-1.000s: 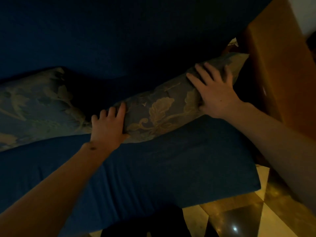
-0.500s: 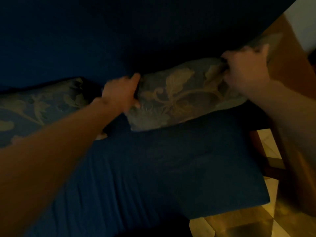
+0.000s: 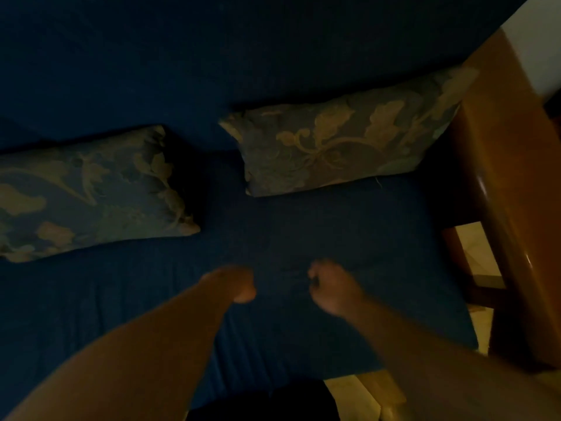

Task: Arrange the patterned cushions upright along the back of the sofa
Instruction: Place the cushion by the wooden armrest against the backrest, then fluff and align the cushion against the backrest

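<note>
Left hand (image 3: pixel 235 284) and right hand (image 3: pixel 329 287) hover blurred, fingers curled, empty, above the sofa seat (image 3: pixel 303 232), apart from both patterned cushions (image 3: pixel 334 144).

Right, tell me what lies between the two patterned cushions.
Head view: only bare blue sofa between the left cushion and right cushion; they sit apart.

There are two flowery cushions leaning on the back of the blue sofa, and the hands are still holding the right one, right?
Not quite. In the head view both hands, left hand and right hand, are off the right floral cushion, over the blue sofa seat. The left floral cushion leans there too.
</note>
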